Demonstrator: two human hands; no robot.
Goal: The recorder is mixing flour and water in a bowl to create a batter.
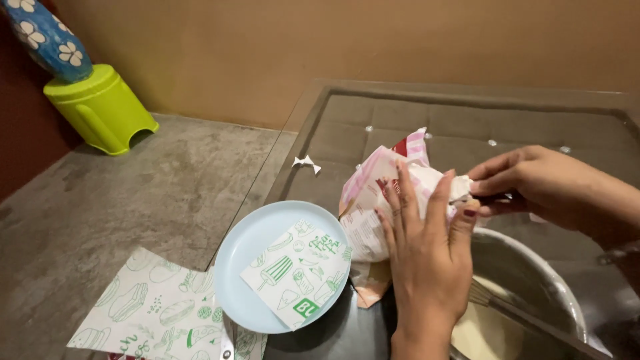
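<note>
A pink-and-white printed paper packet (373, 200) is held upright above the glass-topped counter (373, 113), just left of a round steel bowl (533, 273). It is steadied by the left hand (427, 260), whose grip is spread flat against its side. The packet's top corner is pinched in the closed grip of the right hand (520, 183). A pale blue round plate (247, 260) lies beside it.
</note>
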